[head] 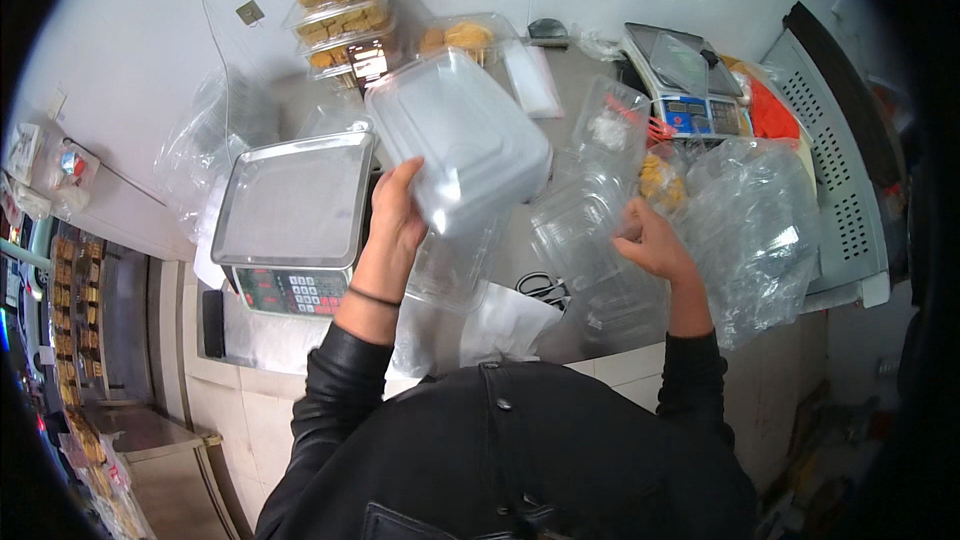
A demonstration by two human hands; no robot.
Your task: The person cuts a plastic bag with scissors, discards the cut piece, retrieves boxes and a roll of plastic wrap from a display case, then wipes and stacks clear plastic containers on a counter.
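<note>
My left hand (400, 202) grips the near left edge of a clear plastic container (465, 135), which is tilted above the counter and slightly blurred. To the right, my right hand (651, 240) has its fingers curled at the edge of clear plastic trays (581, 221); whether it grips one I cannot tell. Another clear container (454, 262) lies below the raised one. Black-handled scissors (541, 286) and a white paper sheet (502, 319) lie between my forearms. A digital scale with a steel pan (296, 199) stands left of my left hand.
Stacked clear boxes of baked goods (345, 15) stand at the back wall. A second scale (682, 82) is at the back right, near a perforated metal panel (825, 157). Crumpled plastic bags (750, 232) lie right of my right hand. More wrapped plastic (225, 127) sits at the left.
</note>
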